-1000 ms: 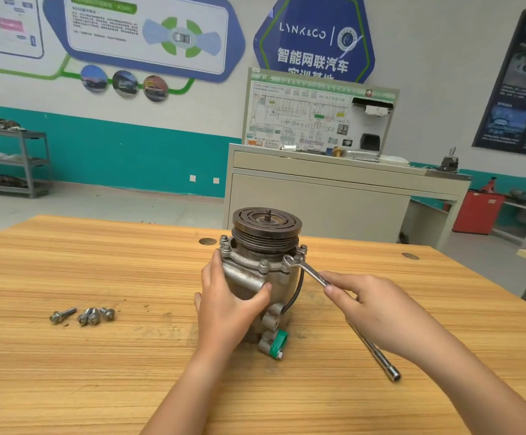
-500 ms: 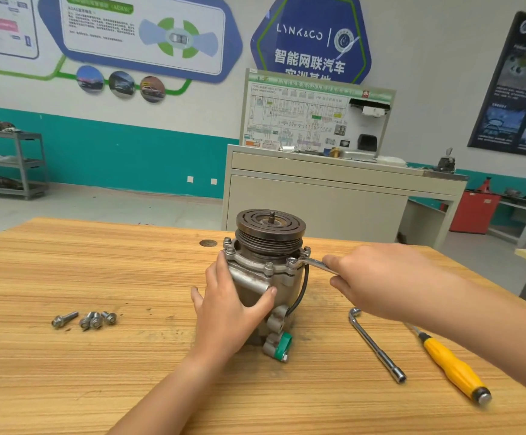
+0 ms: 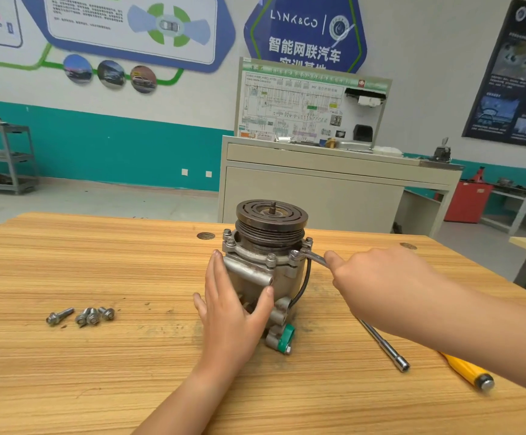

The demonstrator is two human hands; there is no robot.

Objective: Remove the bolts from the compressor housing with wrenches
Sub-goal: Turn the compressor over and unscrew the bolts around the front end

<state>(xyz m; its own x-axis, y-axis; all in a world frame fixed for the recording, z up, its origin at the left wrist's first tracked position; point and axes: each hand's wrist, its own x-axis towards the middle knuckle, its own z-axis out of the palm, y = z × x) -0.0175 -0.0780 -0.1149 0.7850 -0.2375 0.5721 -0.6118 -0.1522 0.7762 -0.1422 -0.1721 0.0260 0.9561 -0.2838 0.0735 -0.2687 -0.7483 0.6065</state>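
Note:
A grey metal compressor (image 3: 265,271) with a dark pulley on top stands upright on the wooden table (image 3: 98,372). Several bolts (image 3: 271,259) sit in its flange. My left hand (image 3: 230,312) wraps the housing from the front, fingers on its left side and thumb on the right. My right hand (image 3: 371,284) grips the handle of a small silver wrench (image 3: 310,257), whose head sits on a bolt at the flange's right front. Several loose bolts (image 3: 81,315) lie on the table to the left.
An L-shaped socket wrench (image 3: 387,348) lies on the table right of the compressor, partly under my right forearm. A yellow-handled screwdriver (image 3: 469,372) lies further right. A beige cabinet (image 3: 318,189) stands behind the table, and a metal shelf (image 3: 4,158) at far left.
My right hand swung the wrench handle away from me, from pointing front right to pointing right along the flange. My forearm rose and uncovered the screwdriver. My left hand stayed on the housing.

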